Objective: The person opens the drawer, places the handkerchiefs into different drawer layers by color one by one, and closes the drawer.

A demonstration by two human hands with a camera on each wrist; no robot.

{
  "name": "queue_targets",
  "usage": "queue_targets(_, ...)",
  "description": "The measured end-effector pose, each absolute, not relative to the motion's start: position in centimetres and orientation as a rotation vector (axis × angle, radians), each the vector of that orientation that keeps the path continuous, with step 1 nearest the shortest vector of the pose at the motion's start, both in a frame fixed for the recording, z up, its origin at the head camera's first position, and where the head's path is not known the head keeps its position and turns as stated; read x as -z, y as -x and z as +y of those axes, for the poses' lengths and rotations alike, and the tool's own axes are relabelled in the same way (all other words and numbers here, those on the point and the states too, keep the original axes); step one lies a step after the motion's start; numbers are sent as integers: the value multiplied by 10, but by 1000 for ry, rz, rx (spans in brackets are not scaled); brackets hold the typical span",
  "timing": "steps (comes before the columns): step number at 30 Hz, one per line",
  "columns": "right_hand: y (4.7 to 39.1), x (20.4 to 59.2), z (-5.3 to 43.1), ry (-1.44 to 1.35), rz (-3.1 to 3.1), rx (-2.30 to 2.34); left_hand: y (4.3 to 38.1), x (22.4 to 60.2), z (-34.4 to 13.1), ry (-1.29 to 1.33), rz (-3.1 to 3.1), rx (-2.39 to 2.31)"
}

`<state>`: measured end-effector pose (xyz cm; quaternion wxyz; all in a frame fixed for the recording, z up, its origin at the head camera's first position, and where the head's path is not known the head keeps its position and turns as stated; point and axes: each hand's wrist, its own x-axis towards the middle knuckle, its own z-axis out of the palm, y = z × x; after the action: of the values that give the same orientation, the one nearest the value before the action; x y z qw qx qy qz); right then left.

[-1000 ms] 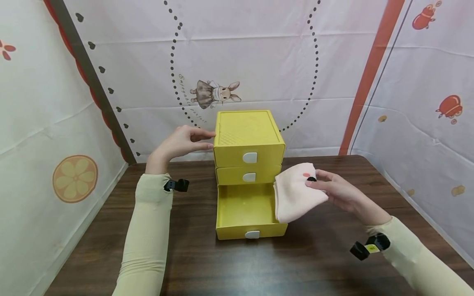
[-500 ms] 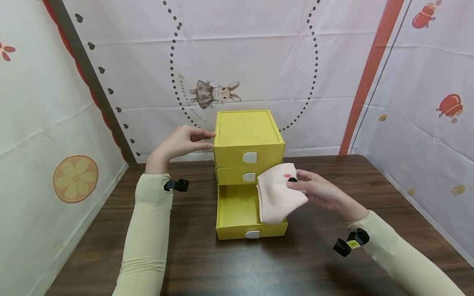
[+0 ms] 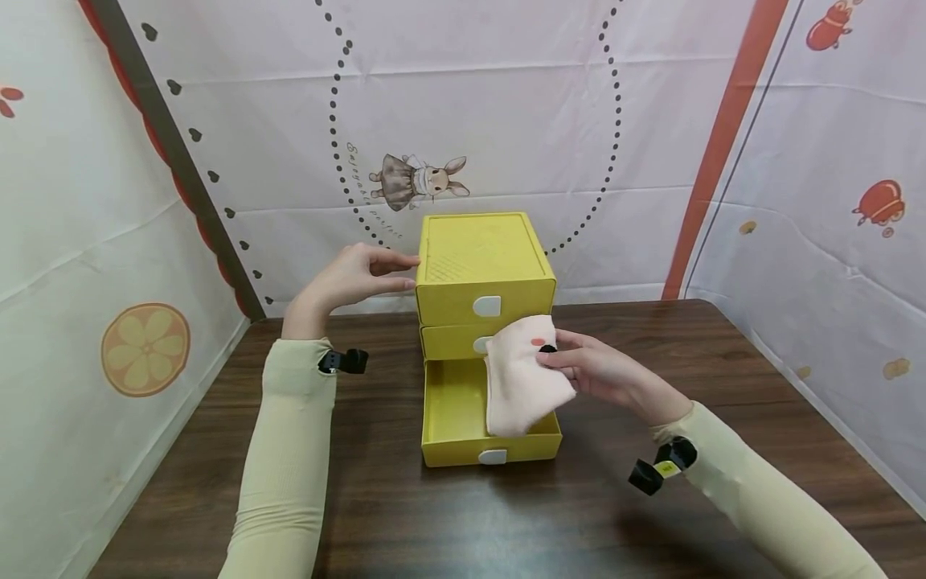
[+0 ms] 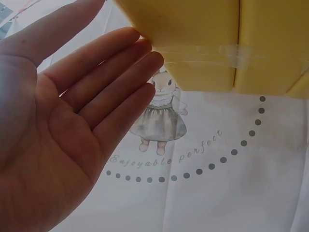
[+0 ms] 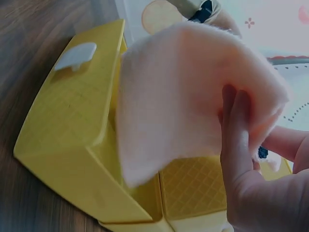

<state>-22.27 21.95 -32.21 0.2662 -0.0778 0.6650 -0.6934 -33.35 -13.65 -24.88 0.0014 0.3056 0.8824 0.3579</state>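
Observation:
A folded pale pink cloth (image 3: 522, 384) with a red spot and a black patch hangs from my right hand (image 3: 608, 371), pinched between thumb and fingers. It hangs over the pulled-out bottom drawer (image 3: 456, 402) of a yellow drawer unit (image 3: 481, 249), covering the drawer's right part. In the right wrist view the cloth (image 5: 164, 96) dips past the drawer's front wall (image 5: 67, 106). My left hand (image 3: 350, 280) has its fingers straight, with the fingertips at the unit's upper left side. From the left wrist view, the palm (image 4: 53, 140) holds nothing.
White handles mark the drawer fronts, including the top handle (image 3: 487, 305); the two upper drawers are closed. The unit stands on a dark wooden table (image 3: 376, 498). A printed white sheet (image 3: 506, 121) hangs behind and on both sides.
My right hand has moved left with the cloth, from the drawer's right edge to over its inside. My left hand has stayed at the unit's side.

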Motion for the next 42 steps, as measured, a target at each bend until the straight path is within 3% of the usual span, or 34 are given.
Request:
queue_targets(25, 244, 336, 199, 167, 1736, 1769, 334, 250, -137, -953, 2782, -1114)
queue_targets(42, 241, 339, 209, 208, 2124, 1449, 332, 248, -136, -955, 2774, -1123)
